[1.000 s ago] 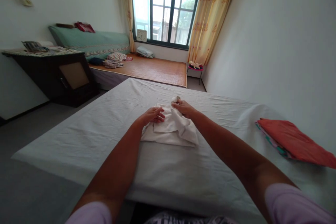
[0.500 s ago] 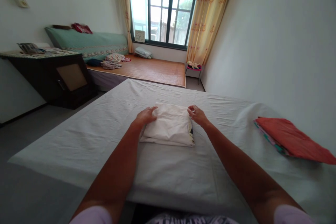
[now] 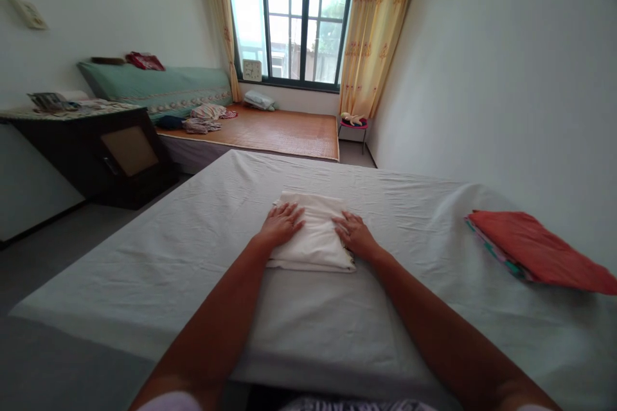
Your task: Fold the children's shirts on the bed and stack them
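Observation:
A folded white garment (image 3: 315,241) lies flat in a rough rectangle, with a bit of dark print showing at its right edge. My left hand (image 3: 281,223) rests palm down on its left side, fingers stretched out. On the opposite side, my right hand (image 3: 355,233) lies on the right edge with its fingers spread. Neither hand grips the cloth. Under the garment is a table or bed covered with a white sheet (image 3: 202,237).
A stack of folded cloth with a red piece (image 3: 535,247) on top lies at the right. Beyond the sheet stands a bed with a brown mat (image 3: 284,131). A dark cabinet (image 3: 87,154) is at the left, a small stool (image 3: 353,123) near the curtain.
Both hands have moved from the garment's side edges inward onto its top, and their fingers have flattened out. The view has tilted slightly.

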Demonstrator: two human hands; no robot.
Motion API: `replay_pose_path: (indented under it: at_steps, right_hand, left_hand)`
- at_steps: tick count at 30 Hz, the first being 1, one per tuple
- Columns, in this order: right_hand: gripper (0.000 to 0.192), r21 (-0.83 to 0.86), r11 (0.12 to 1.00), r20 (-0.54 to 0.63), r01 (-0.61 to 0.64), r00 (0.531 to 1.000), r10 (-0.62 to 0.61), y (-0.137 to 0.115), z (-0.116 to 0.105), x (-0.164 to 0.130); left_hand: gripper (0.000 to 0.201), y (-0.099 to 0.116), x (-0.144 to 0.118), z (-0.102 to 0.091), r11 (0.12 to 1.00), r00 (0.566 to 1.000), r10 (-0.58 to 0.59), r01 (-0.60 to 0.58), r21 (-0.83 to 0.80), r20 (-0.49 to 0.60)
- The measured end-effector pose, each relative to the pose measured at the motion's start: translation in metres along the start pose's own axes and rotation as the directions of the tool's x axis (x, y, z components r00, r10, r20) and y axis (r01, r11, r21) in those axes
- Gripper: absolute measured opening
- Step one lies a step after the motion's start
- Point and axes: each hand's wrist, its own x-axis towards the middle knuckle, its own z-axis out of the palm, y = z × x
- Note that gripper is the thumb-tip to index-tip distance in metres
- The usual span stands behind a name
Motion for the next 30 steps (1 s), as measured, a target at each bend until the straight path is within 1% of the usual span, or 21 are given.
replay_pose_path:
  at_steps: [2,3,4,5,7,8,9,10,12,14,15,16,18,19,20,22,25,27,28,30]
  right_hand:
    - [0.052,0.172,0.977,-0.067,-0.125,0.988,0.138,0.005,0.002,0.003]
    - [0.059,0.298,0.938,-0.072,-0.178,0.975,0.208,0.005,0.002,0.005]
    - [0.067,0.434,0.872,-0.058,-0.225,0.959,0.277,0.003,0.002,0.006]
    - [0.071,0.564,0.782,-0.028,-0.266,0.94,0.34,-0.001,0.001,0.008]
    - [0.07,0.753,0.567,0.074,-0.335,0.899,0.432,-0.009,-0.001,0.012]
    - [0.065,0.796,0.478,0.137,-0.372,0.879,0.456,-0.014,-0.003,0.015]
    - [0.056,0.809,0.417,0.203,-0.415,0.862,0.464,-0.017,-0.006,0.018]
    - [0.047,0.799,0.383,0.27,-0.464,0.845,0.461,-0.02,-0.009,0.022]
    - [0.037,0.735,0.363,0.406,-0.572,0.801,0.44,-0.023,-0.017,0.031]
    - [0.036,0.668,0.357,0.508,-0.653,0.751,0.423,-0.026,-0.024,0.038]
    - [0.036,0.665,0.353,0.527,-0.658,0.749,0.402,-0.028,-0.026,0.04]
    - [0.038,0.691,0.352,0.518,-0.632,0.772,0.369,-0.031,-0.027,0.042]
    - [0.043,0.796,0.336,0.425,-0.503,0.86,0.282,-0.037,-0.027,0.04]
    - [0.046,0.84,0.318,0.373,-0.439,0.894,0.249,-0.041,-0.026,0.037]
    - [0.049,0.866,0.302,0.338,-0.398,0.912,0.234,-0.043,-0.024,0.034]
    - [0.055,0.877,0.288,0.32,-0.384,0.915,0.247,-0.047,-0.021,0.028]
    - [0.057,0.865,0.251,0.38,-0.434,0.894,0.236,-0.045,-0.025,0.02]
    - [0.051,0.881,0.185,0.398,-0.436,0.893,0.212,-0.039,-0.039,0.017]
    - [0.048,0.897,0.15,0.379,-0.416,0.898,0.222,-0.034,-0.048,0.015]
    - [0.041,0.942,0.087,0.288,-0.325,0.912,0.293,-0.022,-0.07,0.008]
  left_hand:
    - [0.055,-0.007,0.002,-0.002,0.988,0.988,-0.151,0.15,-0.021,-0.022]
    - [0.054,-0.01,0.003,-0.002,0.98,0.98,-0.196,0.195,-0.033,-0.03]
    - [0.054,-0.012,0.004,-0.002,0.975,0.975,-0.218,0.216,-0.042,-0.037]
    - [0.054,-0.014,0.004,-0.002,0.974,0.974,-0.222,0.22,-0.047,-0.043]
    - [0.054,-0.015,0.005,0.0,0.977,0.976,-0.209,0.207,-0.047,-0.055]
    - [0.054,-0.015,0.006,0.0,0.979,0.977,-0.203,0.2,-0.047,-0.059]
    - [0.053,-0.016,0.006,0.001,0.98,0.978,-0.197,0.194,-0.049,-0.063]
    - [0.053,-0.016,0.006,0.001,0.981,0.98,-0.19,0.187,-0.054,-0.064]
    - [0.052,-0.017,0.006,0.0,0.983,0.982,-0.178,0.174,-0.066,-0.066]
    - [0.051,-0.019,0.006,0.0,0.983,0.983,-0.171,0.166,-0.077,-0.072]
    - [0.05,-0.02,0.007,0.0,0.983,0.982,-0.171,0.164,-0.082,-0.079]
    - [0.05,-0.021,0.007,0.001,0.983,0.982,-0.169,0.161,-0.088,-0.089]
    - [0.048,-0.023,0.009,0.001,0.983,0.98,-0.162,0.151,-0.106,-0.111]
    - [0.046,-0.025,0.01,0.002,0.982,0.98,-0.159,0.144,-0.118,-0.122]
    - [0.045,-0.026,0.011,0.002,0.982,0.979,-0.157,0.14,-0.131,-0.133]
    - [0.042,-0.028,0.013,0.003,0.978,0.976,-0.155,0.131,-0.159,-0.152]
    - [0.039,-0.032,0.017,0.004,0.965,0.969,-0.147,0.097,-0.244,-0.199]
    - [0.039,-0.037,0.019,0.003,0.946,0.96,-0.13,0.045,-0.32,-0.248]
    - [0.04,-0.039,0.02,0.003,0.936,0.955,-0.122,0.02,-0.351,-0.272]
    - [0.042,-0.043,0.022,0.002,0.923,0.945,-0.12,-0.007,-0.386,-0.304]
